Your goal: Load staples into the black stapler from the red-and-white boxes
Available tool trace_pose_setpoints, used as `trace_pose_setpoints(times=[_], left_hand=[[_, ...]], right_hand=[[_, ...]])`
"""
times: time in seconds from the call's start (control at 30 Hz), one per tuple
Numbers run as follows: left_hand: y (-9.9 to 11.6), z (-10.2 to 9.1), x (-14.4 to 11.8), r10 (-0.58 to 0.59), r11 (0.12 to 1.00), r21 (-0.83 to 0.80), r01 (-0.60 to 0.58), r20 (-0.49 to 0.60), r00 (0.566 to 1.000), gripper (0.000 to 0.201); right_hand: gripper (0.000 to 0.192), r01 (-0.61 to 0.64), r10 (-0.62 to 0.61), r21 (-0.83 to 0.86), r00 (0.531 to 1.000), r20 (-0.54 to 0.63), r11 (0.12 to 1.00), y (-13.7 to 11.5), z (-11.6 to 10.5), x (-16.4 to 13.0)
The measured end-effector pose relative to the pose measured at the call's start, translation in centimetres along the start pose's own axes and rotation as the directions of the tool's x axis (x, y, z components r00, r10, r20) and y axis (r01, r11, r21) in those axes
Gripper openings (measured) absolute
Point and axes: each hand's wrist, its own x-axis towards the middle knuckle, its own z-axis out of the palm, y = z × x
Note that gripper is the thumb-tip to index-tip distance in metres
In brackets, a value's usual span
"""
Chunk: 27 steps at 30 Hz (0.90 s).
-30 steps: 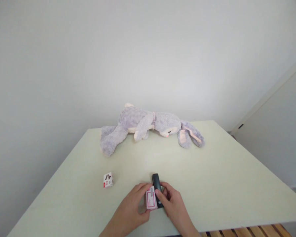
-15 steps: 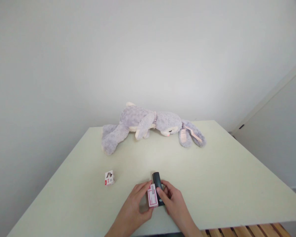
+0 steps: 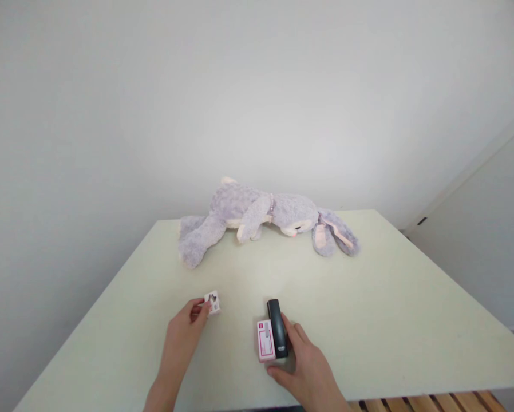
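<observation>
My left hand (image 3: pixel 186 326) pinches a small white box (image 3: pixel 214 303) with a dark picture of staples on its face. Right of it, a black stapler (image 3: pixel 277 329) lies lengthwise on the table. A pink-and-white box (image 3: pixel 265 341) with a small grey piece on its top is set close against the stapler's left side. Around the near right of the stapler is my right hand (image 3: pixel 302 360), its thumb and fingers spread. The fingertips are at the stapler's right edge; whether they touch it I cannot tell.
A grey plush rabbit (image 3: pixel 257 214) lies on its side along the table's back edge, against the wall. The pale table (image 3: pixel 368 320) ends at the front near wooden slats (image 3: pixel 429 403).
My left hand has left the pink-and-white box and grasped the small white box, which has shifted right. My right thumb has come off the stapler, moving toward me.
</observation>
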Motion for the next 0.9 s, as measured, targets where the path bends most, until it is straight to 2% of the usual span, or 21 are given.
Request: trace_pose_setpoints(times=[0.13, 0.23, 0.37, 0.53, 0.6, 0.67, 0.9], left_hand=[[4.6, 5.5, -1.7, 0.099, 0.992, -0.092, -0.086, 0.151, 0.983, 0.041], [6.8, 7.8, -3.7, 0.17, 0.979, -0.151, -0.138, 0.224, 0.96, 0.039], [6.8, 7.5, -5.3, 0.218, 0.964, -0.212, -0.163, 0.27, 0.938, 0.04], [6.7, 6.7, -5.6, 0.28, 0.934, -0.316, -0.167, 0.358, 0.891, 0.04], [7.7, 7.6, -5.4, 0.301, 0.927, -0.333, -0.174, 0.381, 0.874, 0.042], [9.4, 9.4, -4.9, 0.334, 0.918, -0.345, -0.196, 0.405, 0.851, 0.044], [17.2, 18.8, -2.8, 0.422, 0.893, -0.362, -0.267, 0.472, 0.774, 0.035]], right_hand=[[0.091, 0.027, -0.029, -0.06, 0.999, -0.03, 0.998, -0.5, 0.5, 0.7], [0.088, 0.06, -0.062, -0.061, 0.998, -0.027, 0.996, -0.5, 0.5, 1.0], [0.088, 0.081, -0.083, -0.057, 0.996, -0.029, 0.995, -0.5, 0.5, 1.1], [0.084, 0.124, -0.123, 0.017, 0.992, -0.039, 0.992, -0.2, -0.2, 1.5], [0.079, 0.14, -0.137, 0.066, 0.989, -0.051, 0.988, 0.6, -1.4, 1.7], [0.072, 0.14, -0.135, 0.099, 0.989, -0.056, 0.985, 2.1, -3.2, 2.1], [0.06, 0.045, -0.04, 0.093, 0.997, -0.063, 0.995, 9.9, -12.5, 3.7]])
